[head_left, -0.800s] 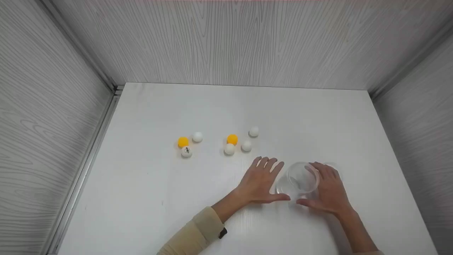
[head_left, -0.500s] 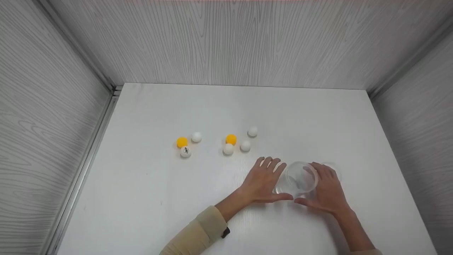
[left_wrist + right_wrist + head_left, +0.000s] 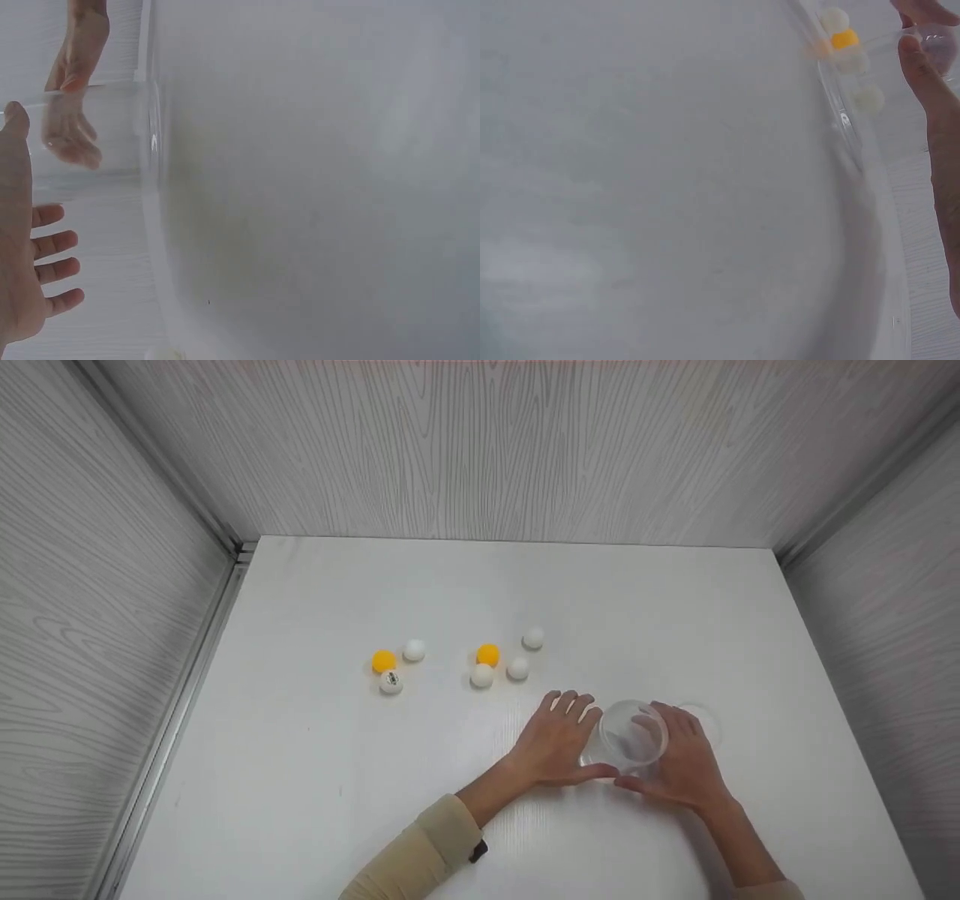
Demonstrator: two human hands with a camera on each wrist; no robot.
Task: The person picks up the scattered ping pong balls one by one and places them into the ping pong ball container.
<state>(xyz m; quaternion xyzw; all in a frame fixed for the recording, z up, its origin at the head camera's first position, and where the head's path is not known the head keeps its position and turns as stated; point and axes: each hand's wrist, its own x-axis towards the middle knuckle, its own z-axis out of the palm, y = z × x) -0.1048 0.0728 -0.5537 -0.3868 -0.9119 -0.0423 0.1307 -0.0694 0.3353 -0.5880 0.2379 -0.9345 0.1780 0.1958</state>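
- A clear plastic cup (image 3: 632,733) is being steadied between both hands, upright on the counter (image 3: 315,780), toward its near right corner.
- The left hand (image 3: 556,741) is laid against the cup's left side, fingers (image 3: 571,706) straight and spread, thumb touching its base.
- The right hand (image 3: 684,765) is cupped round the right side, fingers loosely curved against the wall.
- Seven balls, white (image 3: 481,676) and orange (image 3: 487,654), are seen toward the counter's middle, apart from the cup.
- A firmer hold is probably called for before any lift.
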